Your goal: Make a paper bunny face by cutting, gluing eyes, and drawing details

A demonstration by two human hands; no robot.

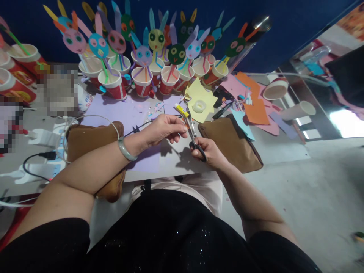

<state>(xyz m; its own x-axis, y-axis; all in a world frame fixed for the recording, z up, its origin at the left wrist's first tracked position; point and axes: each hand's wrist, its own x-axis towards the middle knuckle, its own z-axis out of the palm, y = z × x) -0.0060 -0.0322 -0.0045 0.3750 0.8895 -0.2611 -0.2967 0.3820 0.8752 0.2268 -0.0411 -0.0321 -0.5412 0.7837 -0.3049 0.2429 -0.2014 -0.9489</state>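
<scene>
Scissors (193, 132) sit in the seemingly half-curled right hand (209, 151).

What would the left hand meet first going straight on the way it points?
The left hand would probably meet the scissors held in the right hand first, though how close they are in depth is unclear.
</scene>
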